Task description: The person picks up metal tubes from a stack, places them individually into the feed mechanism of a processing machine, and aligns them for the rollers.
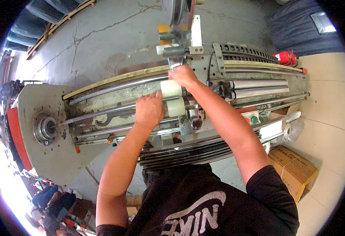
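Note:
A long machine bed (117, 92) with steel rails lies across in front of me. A steel rod (90, 115) runs from the round chuck (44, 129) at the left toward two pale cream rollers, an upper roller (171, 89) and a lower roller (176, 107). My left hand (149, 108) is closed over the rod, its fingertips beside the upper roller's left end. Farther away, my right hand (184, 76) is closed just above the upper roller, by a shiny metal piece (175, 62). What its fingers hold is hidden.
A dark upright band (177, 17), partly blurred, stands beyond my right hand. Two silver rollers (261, 88) lie at the right, near a green button (254, 120). A red object (286, 58) is at the far right end, and a cardboard box (292, 169) stands near right.

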### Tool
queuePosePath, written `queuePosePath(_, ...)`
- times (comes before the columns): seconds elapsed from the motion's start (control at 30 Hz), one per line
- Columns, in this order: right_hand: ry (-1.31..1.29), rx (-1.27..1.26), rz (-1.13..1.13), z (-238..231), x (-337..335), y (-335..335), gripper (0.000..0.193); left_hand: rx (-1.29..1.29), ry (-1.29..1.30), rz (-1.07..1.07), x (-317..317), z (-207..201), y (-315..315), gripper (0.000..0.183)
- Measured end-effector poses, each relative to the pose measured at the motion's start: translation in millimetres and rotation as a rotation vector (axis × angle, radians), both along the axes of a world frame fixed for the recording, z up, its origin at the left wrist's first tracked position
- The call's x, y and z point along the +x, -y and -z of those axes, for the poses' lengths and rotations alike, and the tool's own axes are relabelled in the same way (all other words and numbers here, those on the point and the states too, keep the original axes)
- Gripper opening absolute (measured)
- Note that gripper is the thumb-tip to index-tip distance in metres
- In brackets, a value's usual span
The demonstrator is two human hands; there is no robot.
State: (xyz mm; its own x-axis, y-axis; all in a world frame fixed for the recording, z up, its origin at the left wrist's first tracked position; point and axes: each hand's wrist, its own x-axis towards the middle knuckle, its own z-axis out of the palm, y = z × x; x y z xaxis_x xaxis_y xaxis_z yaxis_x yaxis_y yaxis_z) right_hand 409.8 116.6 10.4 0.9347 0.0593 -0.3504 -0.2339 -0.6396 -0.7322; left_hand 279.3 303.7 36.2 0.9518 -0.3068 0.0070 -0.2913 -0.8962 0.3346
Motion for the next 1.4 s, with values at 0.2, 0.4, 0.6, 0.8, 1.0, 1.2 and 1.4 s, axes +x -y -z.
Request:
queuePosePath(0.2,0.176,0.227,0.067,-43,-32,-17,0.031,-0.019,0.133,0.013,-5,25,0,0.046)
queuePosePath(0.4,0.047,0.526,0.161,-69,-116,-8,0.03,0.006,0.155,0.019,-9,26,1,0.046)
queuePosePath(0.6,-0.111,0.679,0.235,-55,-224,4,0.027,0.079,0.219,-0.02,-16,18,8,0.045)
queuePosePath(0.8,-0.112,0.67,0.259,-17,-301,7,0.037,0.167,0.11,-0.004,-13,3,7,0.059)
queuePosePath(1.0,-0.138,0.558,0.231,20,-345,46,0.044,0.212,0.04,-0.005,-15,-5,12,0.07)
queuePosePath(1.2,0.088,-0.279,-0.223,4,-373,92,0.025,0.216,0.039,-0.033,-17,-6,11,0.071)
queuePosePath(1.4,0.401,-0.153,0.133,-16,-301,125,0.019,0.202,0.023,-0.014,-19,-13,16,0.073)
